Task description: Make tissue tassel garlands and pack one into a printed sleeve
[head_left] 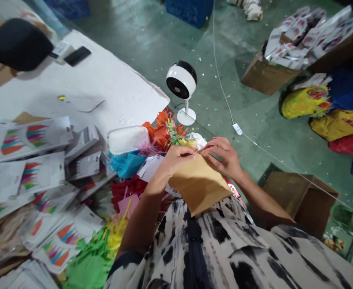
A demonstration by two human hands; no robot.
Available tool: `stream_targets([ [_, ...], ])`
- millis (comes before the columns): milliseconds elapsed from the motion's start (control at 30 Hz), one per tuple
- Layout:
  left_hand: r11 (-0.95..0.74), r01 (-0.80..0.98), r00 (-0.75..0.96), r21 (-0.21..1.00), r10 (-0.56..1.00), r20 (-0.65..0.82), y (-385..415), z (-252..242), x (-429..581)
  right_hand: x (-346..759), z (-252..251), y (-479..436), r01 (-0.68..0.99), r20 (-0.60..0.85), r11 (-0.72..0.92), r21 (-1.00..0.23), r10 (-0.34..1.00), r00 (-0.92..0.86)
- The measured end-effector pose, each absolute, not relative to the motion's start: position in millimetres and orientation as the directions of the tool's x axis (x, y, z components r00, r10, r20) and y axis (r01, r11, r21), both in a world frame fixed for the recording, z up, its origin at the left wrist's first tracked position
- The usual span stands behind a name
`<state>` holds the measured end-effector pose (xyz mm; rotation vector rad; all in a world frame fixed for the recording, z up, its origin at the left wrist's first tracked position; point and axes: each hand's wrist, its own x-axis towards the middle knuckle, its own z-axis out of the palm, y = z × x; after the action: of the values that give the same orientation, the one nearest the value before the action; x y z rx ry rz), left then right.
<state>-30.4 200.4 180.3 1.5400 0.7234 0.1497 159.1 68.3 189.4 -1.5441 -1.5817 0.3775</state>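
Note:
A brown kraft paper envelope (202, 182) hangs tilted in front of my patterned shirt. My left hand (179, 159) pinches its upper left edge, thumb along the top. My right hand (224, 157) has bent fingers at the envelope's upper right edge; their tips meet the paper and my thumb is hidden. Just beyond my hands lie orange tissue fringe (161, 130), pale multicoloured strips (178, 136) and a white tray (128, 139). Blue tissue fringe (126, 163) sits left of my left hand. Red tissue fringe (125, 194) shows beside my left forearm.
Printed white packets (42, 172) heap up on the left, with green tissue (88, 261) nearer me. A white table (104, 76) holds a black phone (78, 56). A fan (181, 82) stands ahead. Cartons (259, 74) and a cable (220, 80) are on the floor to the right.

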Motion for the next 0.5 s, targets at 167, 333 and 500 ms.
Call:
stream_targets([
  [167,-0.226,0.526,0.712,0.820,0.643,-0.280,191,154,-73,143,183,86,0.282,0.168,0.086,-0.956,0.944,0.282],
  [333,-0.304,0.788,0.513,0.536,0.805,-0.298,152,117,-124,111,143,137,0.109,0.003,0.006,-0.994,1.000,-0.029],
  [500,-0.258,0.893,0.319,0.369,0.941,-0.112,122,74,-151,60,95,188,0.250,-0.143,-0.066,-0.966,0.942,-0.303],
])
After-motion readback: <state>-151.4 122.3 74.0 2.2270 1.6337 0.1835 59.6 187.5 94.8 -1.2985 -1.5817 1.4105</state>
